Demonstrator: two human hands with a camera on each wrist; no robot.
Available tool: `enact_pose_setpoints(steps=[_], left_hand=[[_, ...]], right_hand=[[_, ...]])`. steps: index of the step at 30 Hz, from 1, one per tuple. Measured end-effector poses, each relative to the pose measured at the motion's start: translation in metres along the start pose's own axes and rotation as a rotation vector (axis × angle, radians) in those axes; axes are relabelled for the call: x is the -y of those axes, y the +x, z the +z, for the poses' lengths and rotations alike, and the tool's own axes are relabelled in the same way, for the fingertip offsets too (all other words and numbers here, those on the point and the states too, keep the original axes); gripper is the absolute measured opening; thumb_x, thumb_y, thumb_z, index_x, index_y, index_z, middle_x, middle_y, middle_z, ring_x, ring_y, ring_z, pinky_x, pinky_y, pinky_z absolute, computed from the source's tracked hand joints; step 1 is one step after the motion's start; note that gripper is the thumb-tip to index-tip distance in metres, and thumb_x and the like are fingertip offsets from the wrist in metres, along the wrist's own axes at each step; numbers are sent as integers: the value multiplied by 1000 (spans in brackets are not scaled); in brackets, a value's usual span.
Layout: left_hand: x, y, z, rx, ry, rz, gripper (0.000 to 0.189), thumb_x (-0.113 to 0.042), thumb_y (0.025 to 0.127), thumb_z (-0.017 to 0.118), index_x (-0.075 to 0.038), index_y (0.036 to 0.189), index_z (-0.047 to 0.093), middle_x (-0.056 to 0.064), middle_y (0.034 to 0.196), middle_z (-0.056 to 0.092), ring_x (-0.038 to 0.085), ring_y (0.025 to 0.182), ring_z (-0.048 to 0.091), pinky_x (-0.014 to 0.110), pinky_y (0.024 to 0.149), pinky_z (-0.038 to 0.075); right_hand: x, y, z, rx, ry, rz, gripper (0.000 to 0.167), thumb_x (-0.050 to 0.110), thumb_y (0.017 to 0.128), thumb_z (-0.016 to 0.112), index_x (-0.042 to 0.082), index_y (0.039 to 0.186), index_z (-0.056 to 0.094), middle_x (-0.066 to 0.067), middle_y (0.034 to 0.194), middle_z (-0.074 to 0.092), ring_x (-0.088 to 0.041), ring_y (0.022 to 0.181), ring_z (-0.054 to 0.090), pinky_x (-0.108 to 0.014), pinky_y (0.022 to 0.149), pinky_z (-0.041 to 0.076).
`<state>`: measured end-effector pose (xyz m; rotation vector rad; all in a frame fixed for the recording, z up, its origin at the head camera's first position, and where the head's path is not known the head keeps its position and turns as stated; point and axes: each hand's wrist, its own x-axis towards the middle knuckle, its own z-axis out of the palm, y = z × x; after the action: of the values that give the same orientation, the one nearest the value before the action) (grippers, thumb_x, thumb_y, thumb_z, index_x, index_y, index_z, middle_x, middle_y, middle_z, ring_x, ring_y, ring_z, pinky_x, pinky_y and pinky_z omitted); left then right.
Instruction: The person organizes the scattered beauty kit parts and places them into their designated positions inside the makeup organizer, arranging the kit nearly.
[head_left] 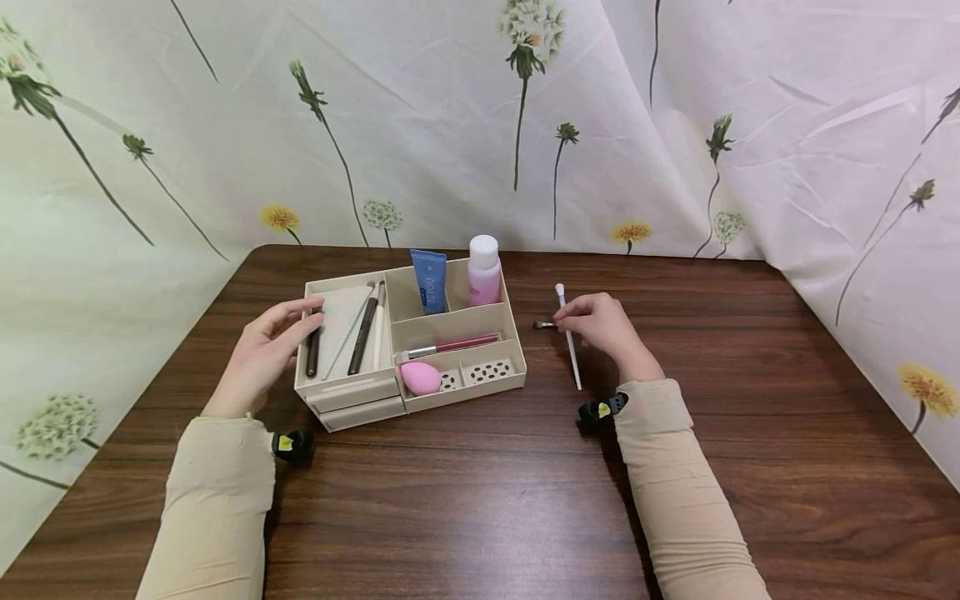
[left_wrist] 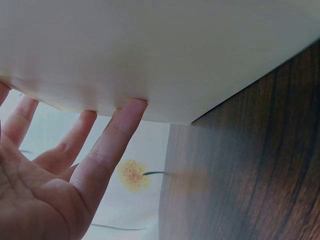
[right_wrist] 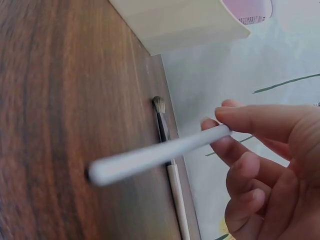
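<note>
My right hand (head_left: 606, 327) pinches a slim white makeup brush (head_left: 572, 354) between thumb and fingertips, tilted above the table in the right wrist view. Under that hand lies a second makeup brush (right_wrist: 173, 187), with a brownish bristle tip and pale handle; the hand hides most of it in the head view. At the left side of a cream cosmetics organizer (head_left: 348, 388), my left hand (head_left: 258, 354) rests with thumb and a finger over the rim. Its other fingers (left_wrist: 107, 147), fairly straight, touch the outer wall.
Inside the organizer are several brushes and pencils (head_left: 363, 335), a blue tube (head_left: 431, 282), a pink bottle (head_left: 484, 283), a lip gloss (head_left: 467, 342) and a pink sponge (head_left: 421, 378). Behind the wooden table (head_left: 480, 500) hangs a flowered cloth (head_left: 450, 125).
</note>
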<state>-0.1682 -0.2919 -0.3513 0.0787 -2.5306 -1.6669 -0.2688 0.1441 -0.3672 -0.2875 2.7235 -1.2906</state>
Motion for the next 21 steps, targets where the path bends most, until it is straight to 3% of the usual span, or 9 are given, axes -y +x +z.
enact_pose_setpoints(steps=[6,14,21], left_hand=[[-1,0,0,-4,-3,9,47,-42,99,59,-22,141,55,-23,114,53,-5,103,52,21,72,54],[-3,-1,1,-5,0,6,47,-42,99,59,-22,141,55,-22,114,53,-6,101,52,20,72,54],[-3,-1,1,-7,-8,8,45,-42,99,59,-22,140,56,-22,111,54,-5,98,53,20,71,54]], right_hand=[[4,0,-1,-43,62,-5,18,15,92,70,3,104,75,-9,93,73,-22,64,55,-34,61,52],[13,-2,-3,-88,159,-33,19,17,93,70,2,104,72,3,82,68,-11,56,51,-28,55,48],[24,-5,-4,-129,190,-62,21,18,92,71,2,105,72,11,74,63,-14,55,53,-30,55,49]])
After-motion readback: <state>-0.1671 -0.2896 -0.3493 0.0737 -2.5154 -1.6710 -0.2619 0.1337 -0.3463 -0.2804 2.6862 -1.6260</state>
